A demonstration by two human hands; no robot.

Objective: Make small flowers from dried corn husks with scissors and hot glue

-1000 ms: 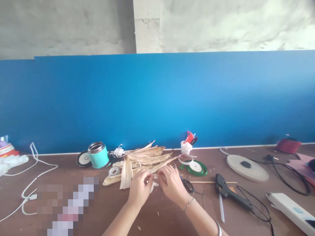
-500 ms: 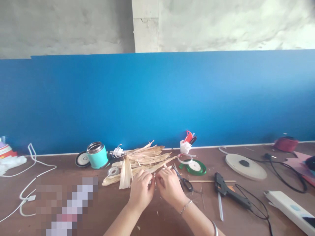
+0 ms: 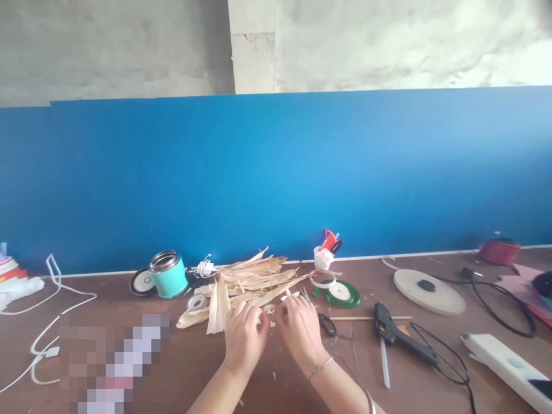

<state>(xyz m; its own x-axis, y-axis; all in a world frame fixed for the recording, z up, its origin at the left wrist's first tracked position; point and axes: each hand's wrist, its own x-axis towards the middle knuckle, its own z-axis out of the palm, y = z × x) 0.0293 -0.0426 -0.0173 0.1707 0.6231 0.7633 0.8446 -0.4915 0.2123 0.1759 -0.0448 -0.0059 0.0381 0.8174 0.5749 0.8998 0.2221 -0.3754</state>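
Observation:
My left hand (image 3: pixel 246 333) is at the front edge of the dried corn husks (image 3: pixel 259 275), its fingers curled and the thumb drawn in. What those fingers hold, if anything, is hidden. Just to its right, my right hand (image 3: pixel 299 330) is bent downward with curled fingers, and its grip is hidden too. The hands are slightly apart, with small pale scraps between and beyond them. Dark-handled scissors (image 3: pixel 328 325) lie right of my right hand. One broad husk piece (image 3: pixel 218 306) lies left of my left hand.
On the brown table (image 3: pixel 172 368) a turquoise jar (image 3: pixel 168 278) stands at the left. To the right are a green ribbon roll (image 3: pixel 354 295), a black glue gun (image 3: pixel 405 339) with its cable, a white disc (image 3: pixel 448 296) and a white power strip (image 3: pixel 504 362). A blue panel (image 3: pixel 276 178) rises behind.
My hands have drawn a little apart, and a pale scrap shows in the gap between them. The whole view has shifted slightly; the other things stay put.

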